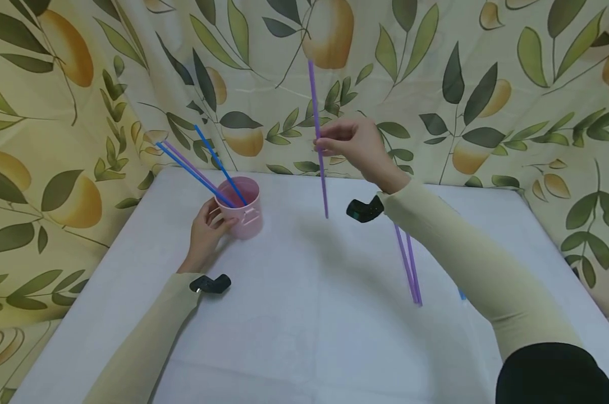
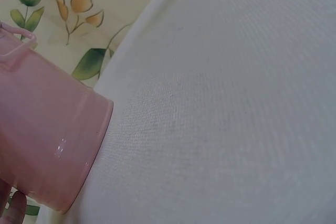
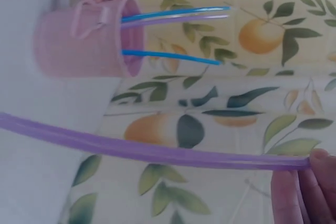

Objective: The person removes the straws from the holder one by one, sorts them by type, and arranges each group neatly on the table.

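Note:
My left hand grips the side of a pink cup with a small handle, standing upright at the table's left. Two blue straws and a purple straw lean out over its rim. Between thumb and fingertips, my right hand pinches another purple straw, held nearly vertical above the table, right of the cup. In the left wrist view, the cup's lower wall fills the left side, with a fingertip at the bottom corner.
Under my right forearm, two purple straws lie on the white tabletop. The tip of something blue shows beside the sleeve, the rest hidden. A fruit-patterned curtain hangs behind the table and along its left.

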Demonstrator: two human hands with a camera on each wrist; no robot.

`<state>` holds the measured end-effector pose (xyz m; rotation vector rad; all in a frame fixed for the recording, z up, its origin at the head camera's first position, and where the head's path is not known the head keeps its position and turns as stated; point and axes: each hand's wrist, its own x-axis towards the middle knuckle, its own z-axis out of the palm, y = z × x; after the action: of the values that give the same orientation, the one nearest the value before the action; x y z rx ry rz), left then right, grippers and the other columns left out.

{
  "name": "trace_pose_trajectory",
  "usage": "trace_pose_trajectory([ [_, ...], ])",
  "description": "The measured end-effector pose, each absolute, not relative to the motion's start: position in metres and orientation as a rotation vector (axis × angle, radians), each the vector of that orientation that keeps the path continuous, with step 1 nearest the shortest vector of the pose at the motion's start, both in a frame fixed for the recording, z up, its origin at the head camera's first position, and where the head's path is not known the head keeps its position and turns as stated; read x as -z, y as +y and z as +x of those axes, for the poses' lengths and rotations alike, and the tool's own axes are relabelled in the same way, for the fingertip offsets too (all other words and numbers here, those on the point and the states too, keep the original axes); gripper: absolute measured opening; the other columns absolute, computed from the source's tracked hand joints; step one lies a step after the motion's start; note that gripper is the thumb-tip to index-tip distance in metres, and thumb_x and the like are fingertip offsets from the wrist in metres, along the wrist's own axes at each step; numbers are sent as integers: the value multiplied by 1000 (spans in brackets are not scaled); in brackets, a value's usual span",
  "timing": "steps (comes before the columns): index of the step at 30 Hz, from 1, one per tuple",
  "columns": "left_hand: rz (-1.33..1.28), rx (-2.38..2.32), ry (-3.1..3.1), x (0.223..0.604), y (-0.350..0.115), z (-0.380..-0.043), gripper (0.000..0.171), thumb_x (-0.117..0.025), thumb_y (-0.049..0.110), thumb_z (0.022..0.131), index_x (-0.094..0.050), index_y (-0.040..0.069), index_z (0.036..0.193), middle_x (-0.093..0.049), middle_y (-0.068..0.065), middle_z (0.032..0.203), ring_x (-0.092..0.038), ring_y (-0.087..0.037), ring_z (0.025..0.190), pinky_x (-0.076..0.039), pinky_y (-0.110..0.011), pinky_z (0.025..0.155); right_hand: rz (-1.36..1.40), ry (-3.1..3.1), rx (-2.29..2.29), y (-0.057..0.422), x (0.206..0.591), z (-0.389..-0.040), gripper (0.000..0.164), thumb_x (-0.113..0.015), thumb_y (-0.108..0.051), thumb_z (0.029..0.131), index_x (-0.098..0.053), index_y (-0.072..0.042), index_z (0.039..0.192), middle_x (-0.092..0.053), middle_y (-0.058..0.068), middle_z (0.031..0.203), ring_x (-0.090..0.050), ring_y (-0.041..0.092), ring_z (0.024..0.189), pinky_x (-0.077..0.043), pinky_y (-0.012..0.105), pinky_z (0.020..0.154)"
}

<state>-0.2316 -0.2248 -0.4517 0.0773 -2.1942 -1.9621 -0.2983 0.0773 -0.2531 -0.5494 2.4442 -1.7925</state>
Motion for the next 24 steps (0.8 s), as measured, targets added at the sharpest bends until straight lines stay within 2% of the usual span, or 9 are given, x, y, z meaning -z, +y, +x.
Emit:
trace_pose_trajectory([
  [9,131,2018,-2194,451,-225,-234,74,-70,11,84,-30,9,146,-36,-11,148,-37,-25,136,-38,-38,114,-396,2527,1504,147,280,-295,32,-69,-16,86,-65,4,110,-72,-3,86,-70,8,78,-60,24,80],
  [13,123,1990,-2197,451,-225,-233,73,-71,14,83,-32,9,145,-38,-10,147,-39,-24,135,-39,-37,113,-290,2556,1374,179,294,-292,36,-67,-19,87,-62,5,114,-73,-5,88,-70,7,79,-57,32,87],
  [16,108,1984,-2187,451,-224,-232,72,-71,15,83,-33,10,144,-39,-9,146,-40,-23,134,-40,-35,112,-220,2541,1313,200,307,-289,38,-65,-18,88,-60,7,117,-73,-1,91,-70,9,82,-53,38,92],
  [20,105,1999,-2178,441,-221,-226,72,-70,10,84,-32,6,145,-38,-14,146,-39,-27,134,-39,-39,113,-172,2519,1208,227,326,-288,39,-62,-16,91,-58,10,119,-73,8,99,-70,10,83,-55,37,91],
  [24,101,1985,-2183,440,-219,-225,71,-69,9,84,-31,5,144,-39,-14,146,-39,-27,134,-40,-39,112,-83,2482,1142,249,347,-291,41,-59,-16,93,-54,11,123,-72,9,99,-70,9,81,-53,39,93],
])
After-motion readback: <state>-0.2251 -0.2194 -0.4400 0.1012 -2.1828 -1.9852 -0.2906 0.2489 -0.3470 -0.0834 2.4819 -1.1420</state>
